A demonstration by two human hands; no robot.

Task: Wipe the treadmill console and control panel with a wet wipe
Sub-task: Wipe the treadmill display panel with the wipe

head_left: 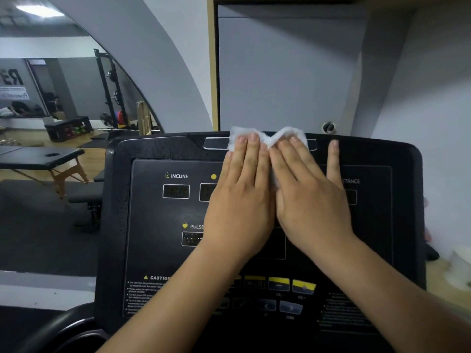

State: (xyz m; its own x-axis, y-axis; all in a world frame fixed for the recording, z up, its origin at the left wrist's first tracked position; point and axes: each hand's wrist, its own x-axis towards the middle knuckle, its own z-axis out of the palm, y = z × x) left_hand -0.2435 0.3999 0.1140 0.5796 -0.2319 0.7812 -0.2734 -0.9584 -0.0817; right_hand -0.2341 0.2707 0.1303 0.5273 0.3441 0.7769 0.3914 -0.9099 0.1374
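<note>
Head view: two hands flat on a wet wipe at the console's top edge.

Item: wet wipe (269, 137), white, bunched at its middle, lying across the upper rim of the treadmill console (118, 200) under both sets of fingertips. Left hand (239, 197) and right hand (312, 200) lie side by side, touching, fingers straight and pressing down, nothing gripped; right little finger splayed apart. Control panel (153, 238) is uncovered to the left around the INCLINE readout (175, 191), and below at the yellow buttons (279, 283). A grey wall (280, 72) stands close behind the rim.
</note>
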